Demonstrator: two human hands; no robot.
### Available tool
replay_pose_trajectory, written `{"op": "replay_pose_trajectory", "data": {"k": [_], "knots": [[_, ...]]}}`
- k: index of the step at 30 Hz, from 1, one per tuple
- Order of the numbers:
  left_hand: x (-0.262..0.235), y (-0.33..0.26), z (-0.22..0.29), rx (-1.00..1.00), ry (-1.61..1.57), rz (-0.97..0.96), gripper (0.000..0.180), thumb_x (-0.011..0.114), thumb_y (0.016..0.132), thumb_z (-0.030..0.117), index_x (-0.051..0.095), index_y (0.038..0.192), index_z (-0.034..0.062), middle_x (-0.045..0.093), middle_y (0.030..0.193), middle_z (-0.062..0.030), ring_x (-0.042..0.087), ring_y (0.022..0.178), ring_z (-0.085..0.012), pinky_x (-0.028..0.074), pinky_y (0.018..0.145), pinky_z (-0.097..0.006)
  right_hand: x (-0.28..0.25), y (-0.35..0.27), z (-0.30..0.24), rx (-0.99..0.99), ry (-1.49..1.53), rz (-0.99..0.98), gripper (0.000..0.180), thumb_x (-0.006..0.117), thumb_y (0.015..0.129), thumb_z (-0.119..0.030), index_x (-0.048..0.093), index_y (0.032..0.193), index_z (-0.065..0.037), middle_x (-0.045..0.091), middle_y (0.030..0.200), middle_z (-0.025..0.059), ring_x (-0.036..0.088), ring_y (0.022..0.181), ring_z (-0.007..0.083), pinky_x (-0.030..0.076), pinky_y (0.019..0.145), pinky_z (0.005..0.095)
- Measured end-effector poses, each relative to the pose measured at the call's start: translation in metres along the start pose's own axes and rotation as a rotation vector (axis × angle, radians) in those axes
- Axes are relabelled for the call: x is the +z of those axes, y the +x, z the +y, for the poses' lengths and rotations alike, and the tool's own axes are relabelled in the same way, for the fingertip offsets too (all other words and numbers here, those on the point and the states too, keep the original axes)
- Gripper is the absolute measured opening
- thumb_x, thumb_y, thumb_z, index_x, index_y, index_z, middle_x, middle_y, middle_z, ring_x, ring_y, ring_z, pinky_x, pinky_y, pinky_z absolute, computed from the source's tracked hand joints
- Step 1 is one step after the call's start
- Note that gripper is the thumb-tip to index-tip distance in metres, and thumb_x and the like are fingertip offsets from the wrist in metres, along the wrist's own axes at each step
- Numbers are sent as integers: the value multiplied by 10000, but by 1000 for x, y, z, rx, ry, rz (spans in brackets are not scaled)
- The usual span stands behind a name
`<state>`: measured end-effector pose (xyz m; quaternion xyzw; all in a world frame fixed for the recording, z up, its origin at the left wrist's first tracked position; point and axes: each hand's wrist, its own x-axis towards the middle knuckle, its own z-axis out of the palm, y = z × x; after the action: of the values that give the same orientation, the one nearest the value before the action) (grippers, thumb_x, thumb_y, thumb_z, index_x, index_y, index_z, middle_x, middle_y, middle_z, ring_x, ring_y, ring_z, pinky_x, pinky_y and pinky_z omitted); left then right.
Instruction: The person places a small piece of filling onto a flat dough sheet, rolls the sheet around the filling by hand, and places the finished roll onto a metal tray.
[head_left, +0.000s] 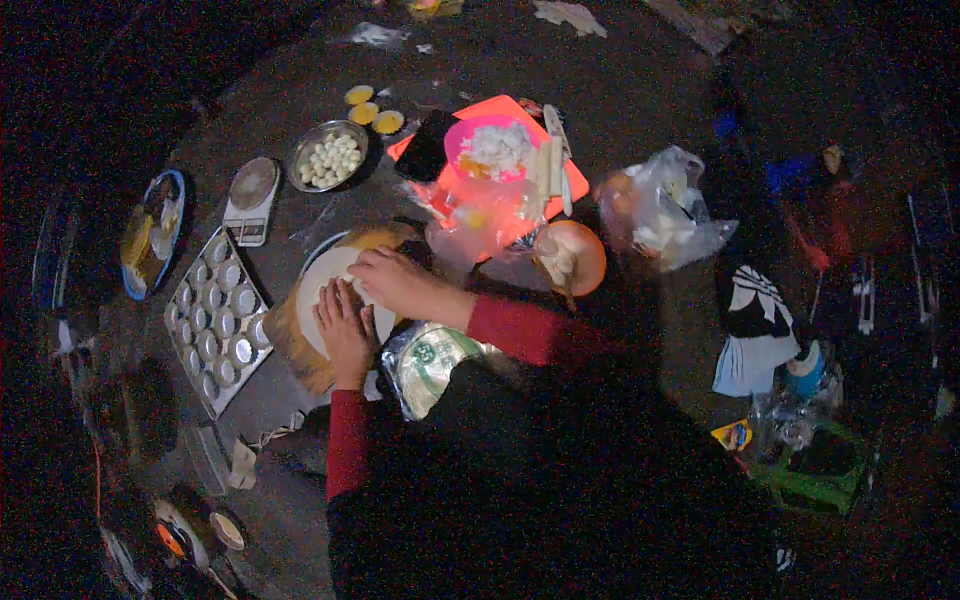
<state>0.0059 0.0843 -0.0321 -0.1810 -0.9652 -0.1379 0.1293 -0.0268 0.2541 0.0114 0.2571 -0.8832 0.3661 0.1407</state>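
Both hands work at a pale round surface point(325, 268), which looks like a dough sheet or a board. It lies on a wider golden-brown round thing point(290, 340). Across it, my left hand point(345, 330) rests with the fingers stretched out and slightly apart. My right hand point(412, 290) reaches in from the right, its fingers bent and close together against a small pale lump, perhaps dough, between the hands. What those fingers hold is hidden. Left of the hands is a tray point(215, 398) with several small round foil cups point(228, 325).
Beyond stand a metal bowl of small white balls point(332, 160), a kitchen scale point(250, 200) and yellow cups point(388, 122). A pink bowl point(460, 130) holding white stuff sits on an orange-red tray point(498, 108). Plastic bags point(670, 205) lie right; a green stool point(820, 480) stands farther off.
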Motion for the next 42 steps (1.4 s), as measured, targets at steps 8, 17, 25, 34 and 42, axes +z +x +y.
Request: {"op": "replay_pose_trajectory", "data": {"k": [8, 17, 25, 34, 42], "knots": [[-6, -7, -2, 2, 9, 56, 576, 461, 957, 312, 330, 1436, 18, 371, 1438, -210, 294, 1364, -386, 171, 1124, -539, -167, -95, 1, 756, 14, 891, 84, 624, 869, -95, 606, 869, -13, 633, 832, 131, 632, 775, 257, 502, 682, 339], [1, -12, -16, 32, 46, 84, 567, 448, 963, 327, 346, 1429, 19, 374, 1440, -203, 302, 1359, -386, 194, 1112, -540, -142, -240, 112, 1130, -78, 13, 275, 714, 774, -200, 569, 810, 31, 641, 748, 163, 660, 629, 316, 534, 614, 406], [7, -8, -10, 46, 41, 65, 585, 431, 964, 348, 339, 1432, 9, 357, 1452, -203, 282, 1370, -377, 178, 1118, -540, -140, -279, 158, 1072, -433, 70, 141, 624, 808, -126, 605, 827, 13, 646, 798, 223, 660, 692, 381, 522, 621, 475], [8, -10, -16, 77, 73, 71, 590, 432, 966, 345, 314, 1444, 19, 341, 1458, -201, 274, 1370, -386, 172, 1122, -536, -142, -283, 174, 977, -479, 134, 167, 600, 849, -171, 656, 804, -21, 645, 814, 205, 643, 760, 390, 509, 643, 465], [3, -11, -19, 61, 71, 58, 589, 445, 963, 346, 329, 1436, 15, 358, 1445, -211, 282, 1365, -388, 174, 1122, -535, -168, -307, 220, 573, 0, -18, 225, 639, 843, -231, 715, 875, -21, 684, 813, 152, 664, 736, 248, 522, 693, 356]]}}
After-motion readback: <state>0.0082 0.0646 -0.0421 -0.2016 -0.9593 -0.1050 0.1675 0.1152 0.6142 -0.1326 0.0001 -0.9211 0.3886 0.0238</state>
